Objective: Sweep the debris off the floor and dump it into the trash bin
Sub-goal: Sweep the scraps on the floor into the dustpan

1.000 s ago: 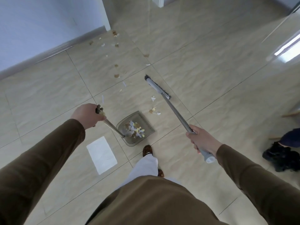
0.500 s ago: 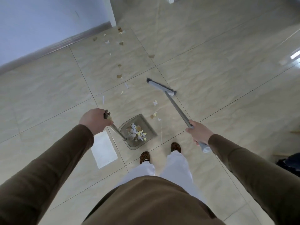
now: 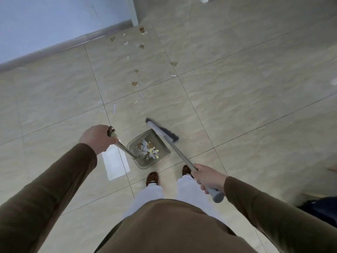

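Many white-and-tan scraps (image 3: 148,151) in dustpan (image 3: 165,148)

Soft daylight, glossy floor (image 3: 237,106) sheen, blurred broom head (image 3: 165,133), curved edges.

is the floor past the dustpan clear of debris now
No, scraps lie scattered on the tiles beyond the dustpan, toward the wall.

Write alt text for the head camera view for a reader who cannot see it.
Seen from above, a person's right hand holds a broom with its head at the mouth of a dustpan full of paper scraps, whose long handle the left hand grips. More scraps trail across the tiled floor toward the wall.
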Demonstrator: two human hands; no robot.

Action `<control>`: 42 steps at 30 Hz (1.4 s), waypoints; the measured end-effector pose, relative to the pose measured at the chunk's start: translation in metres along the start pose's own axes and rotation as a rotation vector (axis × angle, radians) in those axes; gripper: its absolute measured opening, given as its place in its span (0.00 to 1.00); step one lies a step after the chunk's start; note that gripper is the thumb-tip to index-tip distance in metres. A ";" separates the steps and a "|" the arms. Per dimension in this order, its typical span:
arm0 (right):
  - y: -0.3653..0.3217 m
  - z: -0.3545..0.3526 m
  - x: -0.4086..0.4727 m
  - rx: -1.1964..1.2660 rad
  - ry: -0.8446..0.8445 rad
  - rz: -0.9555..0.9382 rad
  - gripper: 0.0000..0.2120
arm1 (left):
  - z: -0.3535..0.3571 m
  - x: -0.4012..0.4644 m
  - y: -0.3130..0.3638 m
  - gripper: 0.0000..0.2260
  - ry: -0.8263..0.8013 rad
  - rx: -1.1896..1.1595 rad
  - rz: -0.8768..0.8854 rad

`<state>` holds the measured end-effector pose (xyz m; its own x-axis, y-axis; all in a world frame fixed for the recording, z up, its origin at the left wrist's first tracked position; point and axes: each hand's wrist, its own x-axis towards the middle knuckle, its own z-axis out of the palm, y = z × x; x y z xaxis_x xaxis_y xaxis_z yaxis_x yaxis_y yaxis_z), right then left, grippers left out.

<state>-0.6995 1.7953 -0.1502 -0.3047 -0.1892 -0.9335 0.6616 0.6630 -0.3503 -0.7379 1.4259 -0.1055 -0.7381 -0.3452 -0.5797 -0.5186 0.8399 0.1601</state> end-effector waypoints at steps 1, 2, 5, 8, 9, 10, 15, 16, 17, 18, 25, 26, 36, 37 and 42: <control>0.000 -0.010 -0.011 0.032 -0.019 -0.009 0.18 | 0.000 0.000 0.001 0.09 0.002 -0.005 -0.006; 0.002 -0.019 -0.022 0.052 -0.035 -0.020 0.18 | 0.000 0.001 0.002 0.09 0.004 -0.005 -0.012; 0.013 -0.035 -0.055 0.058 -0.064 -0.057 0.19 | 0.002 0.002 0.004 0.09 0.009 0.005 -0.027; 0.020 -0.038 -0.063 -0.007 -0.041 -0.101 0.20 | 0.004 0.001 0.006 0.09 0.003 0.007 -0.038; 0.019 -0.037 -0.058 -0.053 -0.019 -0.108 0.21 | 0.005 0.000 0.006 0.09 0.002 0.006 -0.045; 0.017 -0.035 -0.050 -0.107 0.003 -0.106 0.23 | 0.005 0.000 0.006 0.09 0.000 0.007 -0.050; 0.000 -0.024 -0.013 -0.169 -0.017 -0.061 0.22 | 0.006 -0.006 0.007 0.09 0.015 0.026 -0.067; -0.003 -0.027 -0.012 -0.126 -0.037 -0.049 0.21 | 0.006 -0.006 0.007 0.09 0.024 0.034 -0.068; -0.006 -0.032 -0.013 -0.076 -0.055 -0.044 0.20 | 0.006 -0.007 0.006 0.09 0.030 0.039 -0.071; -0.007 -0.039 -0.015 -0.029 -0.068 -0.047 0.19 | 0.007 -0.007 0.006 0.09 0.034 0.044 -0.074; -0.003 -0.077 -0.030 -0.051 -0.125 -0.148 0.20 | 0.005 -0.015 -0.001 0.09 0.066 -0.016 -0.133; -0.009 -0.083 -0.027 -0.086 -0.118 -0.169 0.22 | 0.003 -0.019 -0.002 0.09 0.077 -0.042 -0.153; -0.134 -0.097 0.033 -0.344 -0.075 -0.349 0.25 | -0.026 -0.036 -0.031 0.08 0.178 -0.294 -0.319; -0.149 -0.096 0.040 -0.366 -0.067 -0.365 0.23 | -0.027 -0.035 -0.034 0.08 0.184 -0.314 -0.328; -0.244 -0.077 0.093 -0.512 -0.065 -0.417 0.17 | -0.044 -0.014 -0.059 0.08 0.197 -0.387 -0.386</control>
<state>-0.9415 1.6717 -0.1456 -0.4120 -0.5376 -0.7357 0.0829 0.7819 -0.6179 -0.7162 1.3621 -0.0719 -0.5115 -0.6984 -0.5005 -0.8587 0.4364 0.2686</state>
